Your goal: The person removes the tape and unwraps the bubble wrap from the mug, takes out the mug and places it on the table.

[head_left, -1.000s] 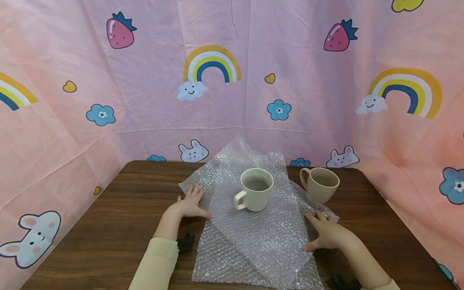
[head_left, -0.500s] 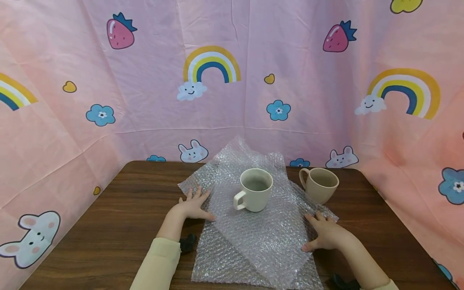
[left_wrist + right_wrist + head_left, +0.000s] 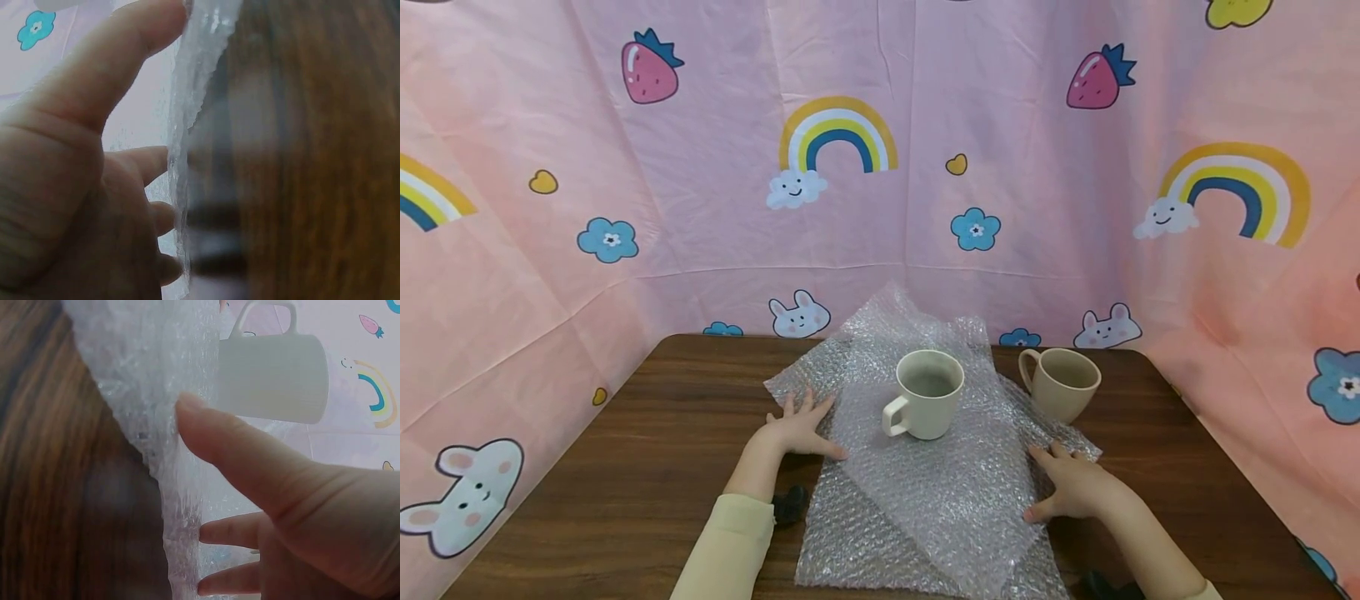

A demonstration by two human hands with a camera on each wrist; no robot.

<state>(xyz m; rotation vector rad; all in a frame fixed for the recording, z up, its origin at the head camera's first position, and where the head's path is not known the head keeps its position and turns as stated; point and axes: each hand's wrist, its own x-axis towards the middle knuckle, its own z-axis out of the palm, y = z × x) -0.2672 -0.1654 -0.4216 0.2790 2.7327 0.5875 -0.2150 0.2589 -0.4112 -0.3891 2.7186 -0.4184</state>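
Layered sheets of bubble wrap (image 3: 940, 508) lie crosswise on the brown table. An off-white mug (image 3: 934, 404) stands upright on them near the middle, its handle toward the left. My left hand (image 3: 797, 429) rests its spread fingertips on the wrap's left edge, as the left wrist view also shows. On the opposite edge, my right hand (image 3: 1075, 483) touches the wrap with fingers apart and thumb extended. In the right wrist view the mug (image 3: 275, 378) shows beyond the right thumb. Neither hand holds anything.
A beige mug (image 3: 1063, 383) stands at the back right, partly behind a corner of the wrap, handle to the left. A pink patterned curtain (image 3: 850, 233) hangs behind and beside the wooden table (image 3: 625, 467).
My left hand has shifted slightly right on the wrap, its fingers spreading wider. My right hand and both mugs have stayed in place.
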